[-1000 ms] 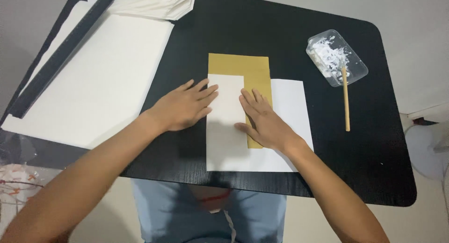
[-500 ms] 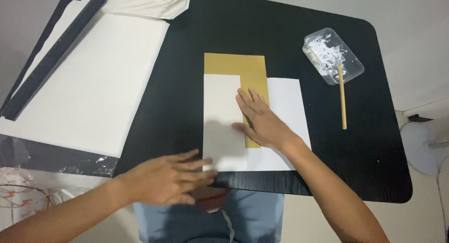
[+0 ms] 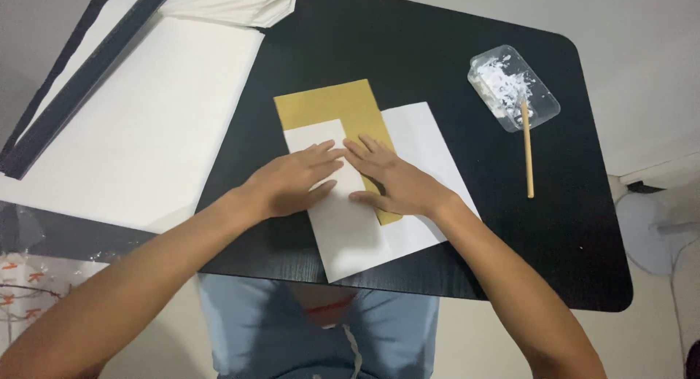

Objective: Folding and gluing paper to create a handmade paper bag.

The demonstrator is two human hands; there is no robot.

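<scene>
I see both hands spread flat, pinching nothing: left hand (image 3: 292, 180) on the folded white flap (image 3: 332, 204), right hand (image 3: 394, 180) just beside it. The flap's long axis runs away from me over the mustard card (image 3: 343, 105).

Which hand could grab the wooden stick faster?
Probably the right hand. It rests on the papers nearer the wooden stick, which lies to its right. The left hand would have to cross over it.

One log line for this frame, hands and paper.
left hand: flat on white flap | right hand: flat on flap and gold sheet | stick: untouched, tip in tray
</scene>
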